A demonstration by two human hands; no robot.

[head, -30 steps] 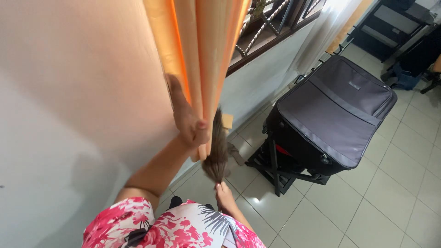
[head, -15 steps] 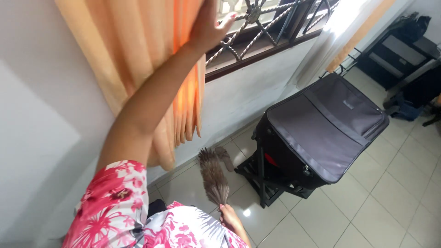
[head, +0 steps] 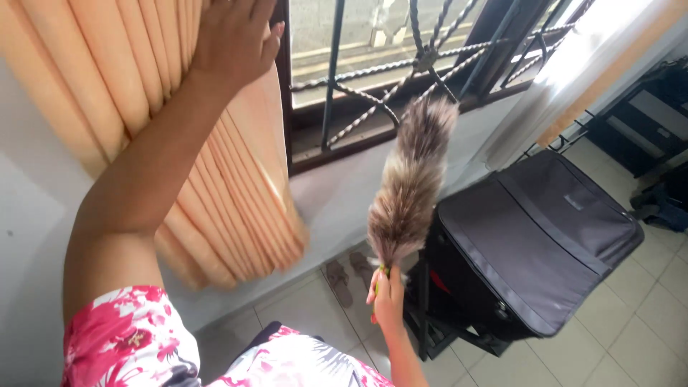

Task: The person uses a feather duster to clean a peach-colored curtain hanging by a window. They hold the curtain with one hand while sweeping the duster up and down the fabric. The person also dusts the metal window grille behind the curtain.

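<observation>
My left hand [head: 233, 43] lies flat with fingers spread on the soft orange pleated curtain [head: 215, 179]. My right hand [head: 388, 295] squeezes the fluffy brown-and-white feather duster [head: 410, 186], raised by the window bars [head: 401, 64].

White wall [head: 29, 215] at left. Window with twisted black iron grille [head: 423, 64] across top centre, daylight bright at upper right. Pale tiled floor [head: 645, 315] lower right; dark suitcase [head: 537, 244] on a stand; sandals [head: 347, 276] below the sill.
</observation>
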